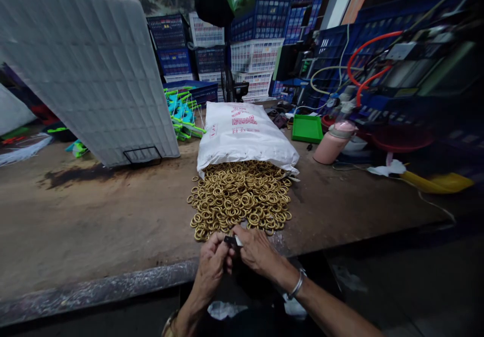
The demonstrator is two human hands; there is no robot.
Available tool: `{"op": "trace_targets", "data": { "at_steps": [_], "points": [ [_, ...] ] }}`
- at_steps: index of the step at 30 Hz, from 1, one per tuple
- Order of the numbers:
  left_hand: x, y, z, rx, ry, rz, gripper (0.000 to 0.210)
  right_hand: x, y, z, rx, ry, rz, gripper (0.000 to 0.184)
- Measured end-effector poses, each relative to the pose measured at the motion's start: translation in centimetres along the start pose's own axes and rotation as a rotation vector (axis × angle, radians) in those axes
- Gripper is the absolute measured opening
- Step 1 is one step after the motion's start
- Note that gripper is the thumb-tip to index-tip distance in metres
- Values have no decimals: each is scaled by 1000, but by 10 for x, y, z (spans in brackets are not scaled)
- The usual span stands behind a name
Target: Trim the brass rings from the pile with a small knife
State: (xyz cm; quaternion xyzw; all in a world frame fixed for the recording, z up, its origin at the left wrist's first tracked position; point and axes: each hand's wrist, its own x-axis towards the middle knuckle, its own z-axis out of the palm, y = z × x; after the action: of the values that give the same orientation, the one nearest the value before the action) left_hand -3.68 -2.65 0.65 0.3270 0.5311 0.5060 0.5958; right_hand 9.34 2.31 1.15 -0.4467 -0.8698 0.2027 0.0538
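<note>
At the table's front edge, my left hand (212,260) pinches a small black piece (229,240) between thumb and fingers. My right hand (260,252) closes from the other side on a small white part (238,241) that meets the black one; whether the two are joined I cannot tell. Just beyond my fingers spreads a heap of gold-coloured rings (242,196). It spills from the mouth of a white sack (245,138) with red print, lying on the table. My fingertips partly cover the nearest rings.
A tall white padded panel (91,75) leans over the wooden table (113,226) on the left, beside green and blue plastic pieces (185,113). To the right stand a green tray (307,128), a pink bottle (335,143) and a machine with red hoses (353,65). Stacked crates (257,55) fill the back.
</note>
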Motion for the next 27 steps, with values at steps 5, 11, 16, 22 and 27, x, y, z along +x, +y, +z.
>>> {"op": "trace_targets", "data": {
  "at_steps": [5,11,16,22,27],
  "points": [
    [-2,-2,-5,-109,1,33,28,11,-6,2,-100,42,41,22],
    [-20,4,-15,-273,-55,24,28,55,0,-9,-209,126,101,22],
    [-11,3,-43,-359,149,35,33,114,-20,-18,-306,143,-137,23],
    [18,-13,-79,-526,294,42,38,195,-59,-18,-444,68,-174,23],
    [29,-21,-91,-692,186,9,37,243,-63,-6,-505,26,-155,21]
  ]
}}
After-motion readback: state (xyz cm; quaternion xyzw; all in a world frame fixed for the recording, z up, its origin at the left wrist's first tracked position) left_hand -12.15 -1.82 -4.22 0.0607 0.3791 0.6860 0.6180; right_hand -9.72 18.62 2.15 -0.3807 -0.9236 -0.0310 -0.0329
